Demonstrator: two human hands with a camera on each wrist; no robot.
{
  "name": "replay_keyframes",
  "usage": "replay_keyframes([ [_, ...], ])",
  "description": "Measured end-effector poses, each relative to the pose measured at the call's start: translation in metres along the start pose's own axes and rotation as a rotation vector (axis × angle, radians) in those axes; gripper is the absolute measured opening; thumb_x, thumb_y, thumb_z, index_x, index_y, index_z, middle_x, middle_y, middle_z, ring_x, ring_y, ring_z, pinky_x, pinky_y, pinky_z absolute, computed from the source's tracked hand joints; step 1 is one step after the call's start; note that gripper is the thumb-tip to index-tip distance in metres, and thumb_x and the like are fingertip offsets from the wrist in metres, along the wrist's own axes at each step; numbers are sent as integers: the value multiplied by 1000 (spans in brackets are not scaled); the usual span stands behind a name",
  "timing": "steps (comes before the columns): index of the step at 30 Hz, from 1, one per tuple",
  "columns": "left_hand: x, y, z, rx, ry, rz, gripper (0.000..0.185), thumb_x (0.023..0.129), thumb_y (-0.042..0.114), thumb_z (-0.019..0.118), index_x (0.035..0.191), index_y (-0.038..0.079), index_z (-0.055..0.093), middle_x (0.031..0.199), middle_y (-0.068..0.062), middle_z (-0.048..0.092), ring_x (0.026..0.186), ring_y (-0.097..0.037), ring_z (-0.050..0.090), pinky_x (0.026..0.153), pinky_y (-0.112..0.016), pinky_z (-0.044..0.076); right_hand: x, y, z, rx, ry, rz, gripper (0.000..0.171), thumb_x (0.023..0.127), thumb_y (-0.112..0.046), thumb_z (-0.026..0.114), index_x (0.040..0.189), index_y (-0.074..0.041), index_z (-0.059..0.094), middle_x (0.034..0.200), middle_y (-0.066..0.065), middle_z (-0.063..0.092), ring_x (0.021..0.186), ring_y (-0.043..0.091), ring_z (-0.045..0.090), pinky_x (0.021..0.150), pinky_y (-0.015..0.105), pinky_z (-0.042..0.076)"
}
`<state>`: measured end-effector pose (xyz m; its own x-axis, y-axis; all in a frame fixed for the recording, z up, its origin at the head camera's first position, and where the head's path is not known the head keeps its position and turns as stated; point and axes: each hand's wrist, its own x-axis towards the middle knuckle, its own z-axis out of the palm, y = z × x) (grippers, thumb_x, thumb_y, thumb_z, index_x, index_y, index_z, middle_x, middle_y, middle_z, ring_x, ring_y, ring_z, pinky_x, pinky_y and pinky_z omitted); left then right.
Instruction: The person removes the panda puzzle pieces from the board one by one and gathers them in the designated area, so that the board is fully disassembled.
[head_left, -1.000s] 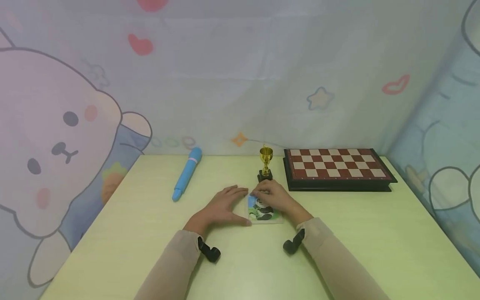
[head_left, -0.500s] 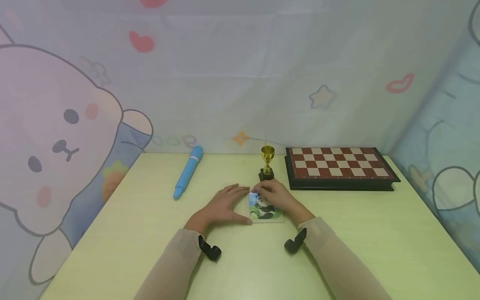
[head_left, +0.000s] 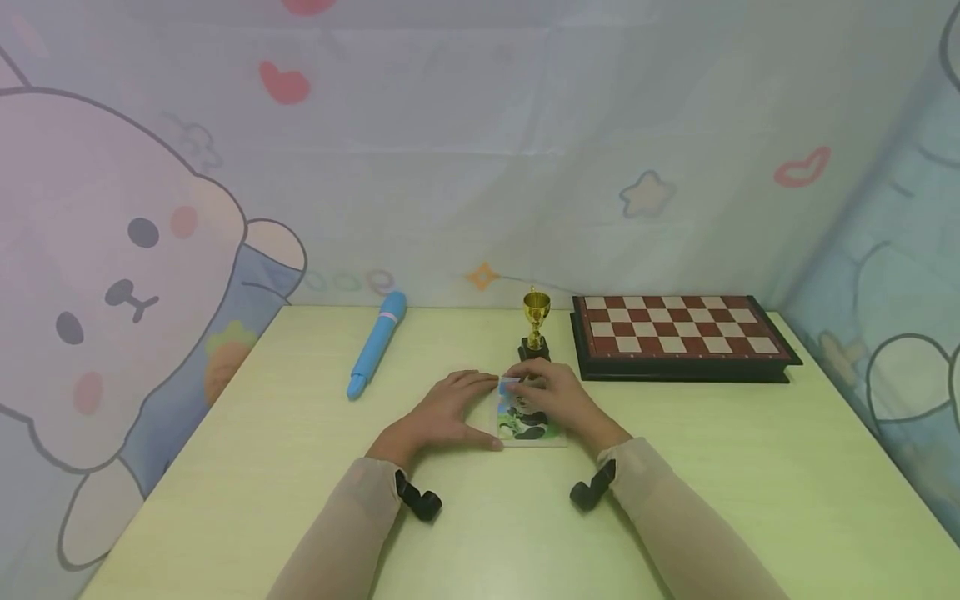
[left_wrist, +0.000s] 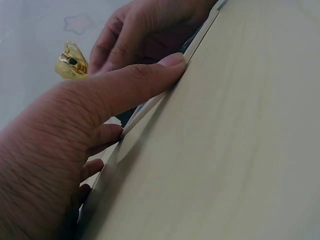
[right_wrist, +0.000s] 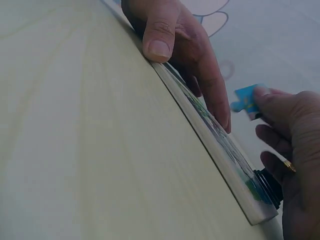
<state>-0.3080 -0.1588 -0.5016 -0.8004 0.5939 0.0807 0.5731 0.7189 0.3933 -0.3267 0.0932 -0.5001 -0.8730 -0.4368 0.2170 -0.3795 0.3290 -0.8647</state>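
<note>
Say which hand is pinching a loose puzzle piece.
The right hand pinches the mostly blue piece; the left hand holds no piece and touches the panda puzzle.

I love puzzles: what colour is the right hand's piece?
The piece is mostly blue, clearest in the right wrist view.

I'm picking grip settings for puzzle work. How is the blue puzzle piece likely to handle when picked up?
The blue puzzle piece is probably stiff: pinched by the right hand, it juts out without visibly drooping. It's likely light, being small enough for a fingertip pinch. The knob poking from its edge might bend or chip first if forced.
</note>
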Motion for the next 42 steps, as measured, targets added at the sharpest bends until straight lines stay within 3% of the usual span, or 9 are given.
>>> replay_keyframes([
  [3, 0, -1, -3, -6, 8, -3, 106, 70, 82, 68, 155, 26, 40, 160, 3, 36, 150, -26, 23, 118, -55, 21, 1, -3, -3, 85, 50, 24, 27, 94, -42, 71, 114, -25, 74, 117, -3, 70, 103, 22, 65, 85, 40, 54],
  [6, -1, -1, -6, -15, 15, 2, 106, 70, 80, 70, 155, 22, 42, 159, 2, 37, 149, -27, 24, 118, -53, 21, -2, -2, -7, 99, 80, 24, 29, 93, -46, 71, 114, -27, 74, 116, -5, 70, 103, 21, 65, 88, 41, 53],
  [14, -3, -1, -5, -31, 8, 24, 113, 72, 75, 72, 159, 15, 31, 163, -3, 30, 148, -27, 25, 118, -53, 21, -31, 13, -34, -24, 85, 34, 23, 93, -39, 72, 113, -27, 74, 115, -7, 71, 104, 15, 66, 93, 42, 52],
  [22, -3, -1, 4, 26, 2, 26, 111, 72, 79, 67, 158, 18, 34, 160, -1, 34, 147, -23, 27, 118, -49, 22, -51, 36, -72, -187, 104, 96, 21, 94, -45, 69, 107, -29, 75, 103, -7, 71, 89, 17, 63, 81, 38, 50],
  [26, -3, -1, 3, 42, 19, 34, 107, 73, 79, 67, 157, 20, 37, 159, 1, 37, 145, -22, 29, 117, -48, 24, -52, 42, -80, -258, 77, 52, 19, 96, -42, 68, 106, -27, 76, 97, -8, 70, 83, 17, 61, 75, 36, 50],
  [35, 1, -2, 1, 28, 40, 2, 101, 76, 78, 64, 155, 21, 40, 158, 5, 37, 145, -20, 29, 118, -47, 24, -48, 41, -84, -360, 80, -105, 15, 97, -25, 69, 109, -19, 75, 100, -7, 70, 87, 13, 61, 78, 37, 52],
  [42, -1, 0, 3, 14, 36, -16, 102, 74, 76, 68, 155, 19, 41, 158, 3, 38, 144, -22, 31, 117, -47, 24, -51, 41, -74, -450, 92, -114, 15, 99, -26, 66, 109, -18, 75, 101, -5, 65, 86, 12, 57, 76, 37, 51],
])
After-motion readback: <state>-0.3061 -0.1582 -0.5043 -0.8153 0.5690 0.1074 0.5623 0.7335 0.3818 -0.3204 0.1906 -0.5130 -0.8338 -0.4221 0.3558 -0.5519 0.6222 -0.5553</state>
